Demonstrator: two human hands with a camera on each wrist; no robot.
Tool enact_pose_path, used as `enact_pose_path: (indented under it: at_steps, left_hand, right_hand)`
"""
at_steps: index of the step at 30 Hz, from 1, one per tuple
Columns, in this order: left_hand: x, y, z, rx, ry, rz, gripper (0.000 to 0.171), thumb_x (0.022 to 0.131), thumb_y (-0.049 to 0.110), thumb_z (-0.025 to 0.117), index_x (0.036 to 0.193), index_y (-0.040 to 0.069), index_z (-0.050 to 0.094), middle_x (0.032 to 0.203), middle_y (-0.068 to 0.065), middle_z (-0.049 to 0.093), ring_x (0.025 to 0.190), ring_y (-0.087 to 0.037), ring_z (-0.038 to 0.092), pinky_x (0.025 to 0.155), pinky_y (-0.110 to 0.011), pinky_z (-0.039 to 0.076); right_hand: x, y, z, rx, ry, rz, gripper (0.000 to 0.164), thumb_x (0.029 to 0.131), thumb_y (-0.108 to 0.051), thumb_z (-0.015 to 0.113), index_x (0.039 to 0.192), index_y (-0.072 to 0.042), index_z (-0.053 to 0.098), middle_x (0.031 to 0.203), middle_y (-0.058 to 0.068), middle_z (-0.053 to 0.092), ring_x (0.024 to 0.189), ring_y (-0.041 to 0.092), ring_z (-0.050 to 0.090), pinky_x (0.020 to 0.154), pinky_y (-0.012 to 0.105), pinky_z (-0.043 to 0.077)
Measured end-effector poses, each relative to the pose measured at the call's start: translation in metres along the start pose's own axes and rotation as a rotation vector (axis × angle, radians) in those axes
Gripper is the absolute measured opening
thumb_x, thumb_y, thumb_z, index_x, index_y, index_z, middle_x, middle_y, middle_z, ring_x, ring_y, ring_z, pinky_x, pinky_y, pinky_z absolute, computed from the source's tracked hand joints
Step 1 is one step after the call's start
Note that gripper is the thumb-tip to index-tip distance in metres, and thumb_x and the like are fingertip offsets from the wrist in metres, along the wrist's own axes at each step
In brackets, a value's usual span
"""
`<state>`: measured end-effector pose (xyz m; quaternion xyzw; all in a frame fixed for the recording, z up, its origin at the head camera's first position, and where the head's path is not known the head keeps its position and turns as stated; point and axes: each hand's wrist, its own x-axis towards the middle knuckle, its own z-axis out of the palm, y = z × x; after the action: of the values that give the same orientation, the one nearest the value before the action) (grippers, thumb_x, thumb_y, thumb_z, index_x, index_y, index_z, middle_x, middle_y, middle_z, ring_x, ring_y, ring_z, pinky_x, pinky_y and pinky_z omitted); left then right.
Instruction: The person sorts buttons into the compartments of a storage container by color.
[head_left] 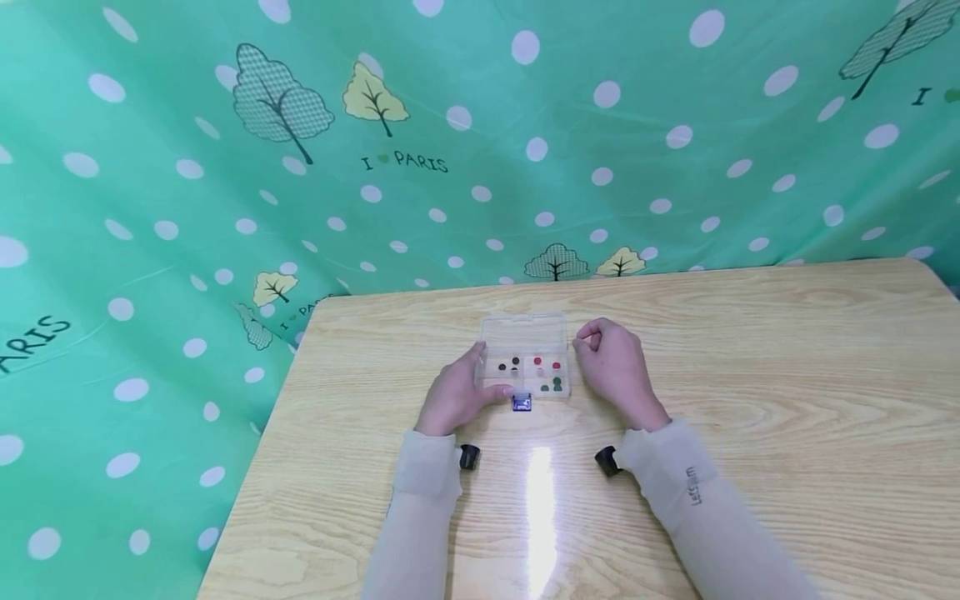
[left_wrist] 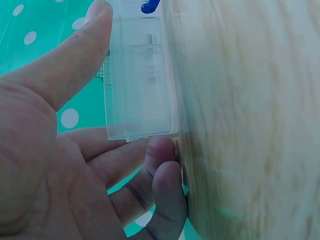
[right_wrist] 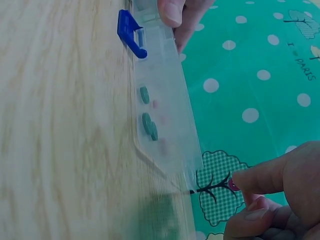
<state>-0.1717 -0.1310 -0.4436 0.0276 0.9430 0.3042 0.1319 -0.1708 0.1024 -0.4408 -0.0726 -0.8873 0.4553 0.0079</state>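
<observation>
A clear plastic compartment box [head_left: 522, 358] lies on the table with its lid [head_left: 523, 333] raised at the back. My left hand [head_left: 457, 392] grips its left side, thumb on the front edge and fingers along the side wall. Black buttons [head_left: 502, 367] sit in the left part, red buttons [head_left: 557, 366] at the back right and green buttons [right_wrist: 145, 95] at the front right. Just right of the box, my right hand [head_left: 617, 367] pinches a small red button [right_wrist: 233, 184] at its fingertips. A blue clasp [head_left: 521, 402] sticks out at the box's front.
The wood-grain table [head_left: 750, 375] extends to both sides and in front. A green dotted curtain [head_left: 480, 150] hangs behind the table and down its left side. Each wrist bears a small black camera [head_left: 469, 457]. A bright light reflection crosses the table in front.
</observation>
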Motion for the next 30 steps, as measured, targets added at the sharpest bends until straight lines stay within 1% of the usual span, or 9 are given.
enact_pose_path:
  at_steps: [7,9,11,14,15,16,18,23,30]
  left_hand:
    - [-0.001,-0.001,0.000,0.005,-0.004,0.000,0.100,0.080,0.043,0.083,0.158,0.008,0.032,0.156,-0.016,0.040,0.142,-0.037,0.039,0.116,-0.050,0.035]
    - [-0.001,-0.001,0.000,0.006,-0.003,0.000,0.100,0.079,0.043,0.083,0.158,0.008,0.032,0.156,-0.016,0.041,0.142,-0.038,0.040,0.115,-0.050,0.035]
    - [-0.001,-0.001,0.000,0.003,-0.001,-0.004,0.100,0.079,0.043,0.083,0.158,0.009,0.032,0.156,-0.016,0.041,0.141,-0.038,0.040,0.115,-0.050,0.035]
    - [-0.002,-0.002,0.000,0.000,0.003,-0.005,0.100,0.079,0.043,0.084,0.158,0.009,0.032,0.155,-0.016,0.041,0.141,-0.038,0.041,0.115,-0.050,0.035]
    - [-0.002,-0.002,0.001,-0.001,0.004,-0.004,0.100,0.079,0.043,0.084,0.158,0.009,0.032,0.155,-0.016,0.041,0.141,-0.038,0.041,0.115,-0.050,0.036]
    - [-0.001,-0.002,0.001,-0.003,0.004,-0.007,0.100,0.079,0.043,0.084,0.158,0.010,0.032,0.155,-0.016,0.041,0.141,-0.037,0.041,0.115,-0.050,0.036]
    - [-0.001,-0.002,0.001,-0.002,0.002,-0.005,0.100,0.079,0.044,0.083,0.158,0.010,0.032,0.155,-0.016,0.041,0.141,-0.037,0.041,0.115,-0.050,0.036]
    - [-0.001,-0.003,0.001,0.006,0.001,0.006,0.100,0.080,0.045,0.083,0.158,0.009,0.032,0.155,-0.016,0.041,0.141,-0.038,0.041,0.115,-0.050,0.036]
    - [0.000,-0.004,0.001,0.015,0.002,0.021,0.099,0.081,0.045,0.083,0.158,0.008,0.032,0.156,-0.016,0.041,0.141,-0.037,0.041,0.115,-0.049,0.035]
  right_hand:
    - [-0.003,-0.005,0.006,0.012,-0.017,-0.032,0.013,0.099,-0.014,0.060,0.104,-0.003,0.066,0.079,0.008,0.053,0.065,0.022,0.048,0.058,0.035,0.043]
    - [-0.004,-0.007,0.008,0.013,-0.017,-0.050,0.012,0.099,-0.013,0.061,0.104,-0.003,0.066,0.077,0.008,0.053,0.064,0.022,0.048,0.073,0.042,0.049]
    - [-0.005,-0.010,0.010,0.018,-0.025,-0.058,0.011,0.099,-0.012,0.060,0.103,-0.004,0.066,0.076,0.007,0.052,0.062,0.022,0.047,0.074,0.045,0.048]
    - [-0.007,-0.012,0.013,0.023,-0.042,-0.064,0.010,0.098,-0.012,0.060,0.102,-0.004,0.066,0.074,0.006,0.052,0.058,0.020,0.046,0.069,0.041,0.049]
    - [-0.007,-0.013,0.014,0.024,-0.048,-0.064,0.009,0.098,-0.012,0.060,0.102,-0.005,0.065,0.074,0.006,0.052,0.057,0.019,0.046,0.061,0.036,0.048]
    - [-0.008,-0.014,0.015,0.027,-0.053,-0.065,0.009,0.098,-0.012,0.060,0.102,-0.005,0.066,0.074,0.006,0.052,0.056,0.018,0.046,0.052,0.032,0.041]
    - [-0.009,-0.016,0.017,0.026,-0.052,-0.074,0.009,0.098,-0.011,0.061,0.102,-0.004,0.066,0.073,0.006,0.053,0.054,0.017,0.046,0.049,0.028,0.039]
    - [-0.010,-0.019,0.020,0.017,-0.041,-0.107,0.010,0.097,-0.011,0.062,0.101,-0.003,0.068,0.072,0.006,0.054,0.055,0.017,0.046,0.050,0.029,0.040]
    - [-0.011,-0.023,0.026,0.018,-0.063,-0.110,0.007,0.096,-0.009,0.063,0.098,-0.005,0.068,0.073,0.005,0.054,0.058,0.017,0.047,0.052,0.030,0.041]
